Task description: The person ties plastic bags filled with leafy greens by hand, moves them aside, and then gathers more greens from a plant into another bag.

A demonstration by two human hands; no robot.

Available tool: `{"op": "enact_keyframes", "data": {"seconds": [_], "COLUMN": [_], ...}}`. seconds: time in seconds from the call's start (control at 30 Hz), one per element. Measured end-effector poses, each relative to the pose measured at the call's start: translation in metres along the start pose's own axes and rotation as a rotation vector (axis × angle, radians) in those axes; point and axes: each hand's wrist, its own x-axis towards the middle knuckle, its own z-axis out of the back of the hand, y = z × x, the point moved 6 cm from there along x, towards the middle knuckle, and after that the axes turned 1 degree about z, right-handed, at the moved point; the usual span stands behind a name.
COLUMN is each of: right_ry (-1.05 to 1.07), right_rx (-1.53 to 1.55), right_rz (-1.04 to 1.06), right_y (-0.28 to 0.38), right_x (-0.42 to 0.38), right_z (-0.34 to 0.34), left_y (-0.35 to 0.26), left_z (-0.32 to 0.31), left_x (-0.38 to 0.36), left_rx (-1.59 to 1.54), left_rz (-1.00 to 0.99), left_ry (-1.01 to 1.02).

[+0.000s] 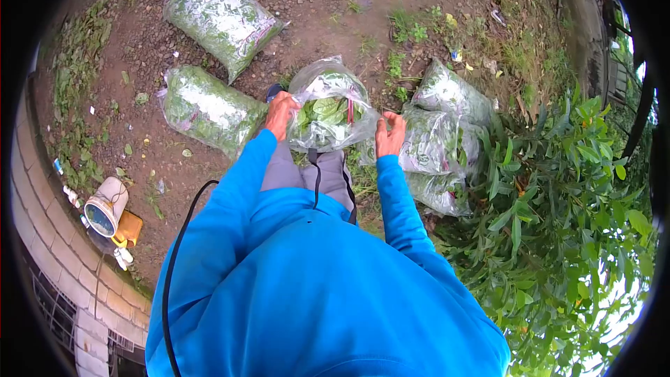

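A clear plastic bag (328,73) stands in front of my legs with its mouth spread wide. Green leaves (326,110) with some reddish stems show inside it. My left hand (280,116) grips the bag's rim on the left side, fingers closed on the plastic. On the right, my right hand (390,134) pinches the opposite edge of the same bag, pulled out to a point. Filled bags lie close by on both sides; the nearest on the left is a leaf-filled bag (209,110), and another leaf-filled bag (427,141) lies beside my right hand.
Another stuffed bag (220,17) lies at the upper left, and more are piled at right. A leafy bush (551,188) crowds the right side. A white bucket (105,209) stands by a block wall (70,258) at lower left. The ground is bare soil and gravel.
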Motion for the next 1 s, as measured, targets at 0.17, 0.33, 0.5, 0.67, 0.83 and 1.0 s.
{"op": "enact_keyframes", "data": {"seconds": [0.17, 0.33, 0.5, 0.67, 0.83, 1.0], "right_ry": [0.443, 0.641, 1.382, 0.849, 0.635, 0.748], "right_rx": [-0.601, -0.959, -0.822, -0.93, -0.151, -0.414], "right_rz": [0.734, 0.671, 0.059, 0.317, -0.623, -0.479], "right_y": [0.107, -0.001, -0.064, 0.047, 0.037, -0.012], "right_x": [-0.051, -0.031, -0.093, -0.063, -0.012, 0.027], "right_z": [-0.098, -0.129, -0.094, -0.112, -0.168, -0.197], "left_y": [-0.016, -0.032, -0.043, -0.071, -0.047, -0.045], "left_z": [0.003, 0.015, 0.025, 0.012, -0.016, -0.034], "left_x": [0.002, 0.008, 0.019, -0.007, -0.028, -0.053], "left_rx": [-0.089, -0.174, 0.007, 0.519, 0.495, 0.627], "left_rz": [-0.008, 0.024, -0.117, -0.642, -0.406, -0.593], "left_ry": [0.03, 0.018, 0.011, -0.13, 0.006, 0.051]}}
